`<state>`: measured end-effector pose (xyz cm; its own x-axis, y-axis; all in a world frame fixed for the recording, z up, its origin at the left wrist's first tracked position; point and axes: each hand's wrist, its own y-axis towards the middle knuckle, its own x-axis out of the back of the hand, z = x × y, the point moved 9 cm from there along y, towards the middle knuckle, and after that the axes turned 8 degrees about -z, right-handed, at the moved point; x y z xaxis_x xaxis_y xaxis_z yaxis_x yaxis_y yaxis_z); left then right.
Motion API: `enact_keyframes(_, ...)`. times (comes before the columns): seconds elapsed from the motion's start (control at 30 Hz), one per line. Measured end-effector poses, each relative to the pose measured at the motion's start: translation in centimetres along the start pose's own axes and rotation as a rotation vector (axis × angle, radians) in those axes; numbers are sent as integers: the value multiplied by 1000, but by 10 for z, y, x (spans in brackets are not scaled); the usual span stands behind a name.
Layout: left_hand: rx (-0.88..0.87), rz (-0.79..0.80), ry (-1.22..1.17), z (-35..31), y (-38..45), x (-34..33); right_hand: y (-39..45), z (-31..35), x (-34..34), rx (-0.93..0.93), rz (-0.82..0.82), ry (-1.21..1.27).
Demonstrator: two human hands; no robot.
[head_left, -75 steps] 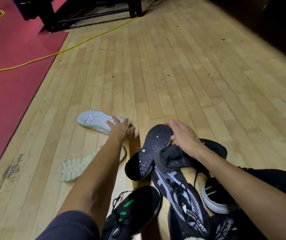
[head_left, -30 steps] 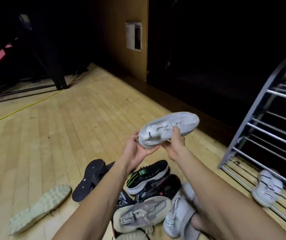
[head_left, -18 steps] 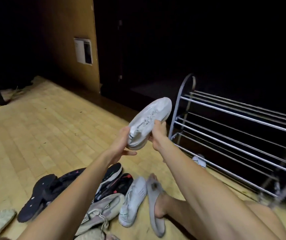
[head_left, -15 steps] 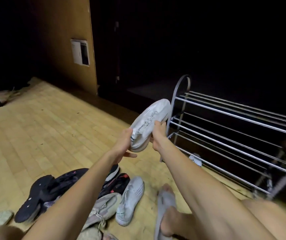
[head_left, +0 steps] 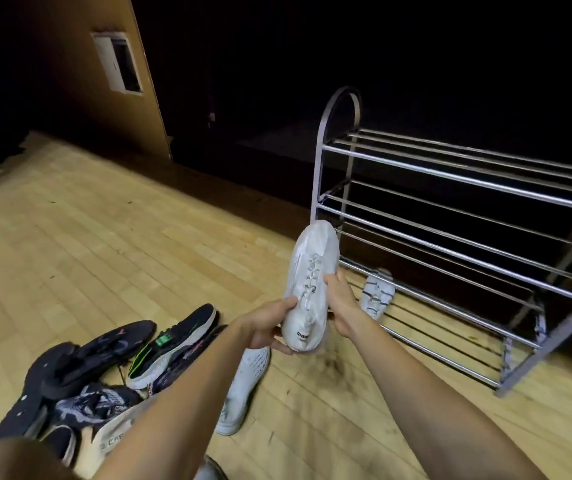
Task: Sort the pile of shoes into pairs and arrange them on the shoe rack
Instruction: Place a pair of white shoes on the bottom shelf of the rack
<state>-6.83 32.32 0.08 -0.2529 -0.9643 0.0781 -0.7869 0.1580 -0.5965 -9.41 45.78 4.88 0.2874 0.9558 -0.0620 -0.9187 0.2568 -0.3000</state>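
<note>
Both hands hold one white sneaker in the air. The left hand cups its heel from below and the right hand pinches its side near the laces, so each grip is grasping the shoe. A small dark label on the heel is too blurred to read. The toe points toward the metal shoe rack. Another white sneaker rests on the lowest shelf of the rack. Left of the rack, on the wooden floor, lies a pile of dark shoes and one more white shoe
</note>
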Motion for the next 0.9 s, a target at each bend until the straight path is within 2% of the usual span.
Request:
enact_keyframes(0.1, 58, 1, -42, 18, 30, -19, 24, -27, 22, -69, 0, 21)
enact_keyframes(0.47, 99, -56, -108, 48, 122, -52, 116, -120, 57, -262, -59, 105)
enact_keyframes(0.63, 44, -102, -154, 65, 163, -60, 152, -153, 73, -305, -120, 62)
enact_keyframes(0.8, -50, -242, -210, 74, 186, -45, 168, -175, 71, -366, -73, 24)
enact_keyframes(0.9, -82, -271, -205, 74, 195, -42, 174, -182, 62, -406, -38, 8)
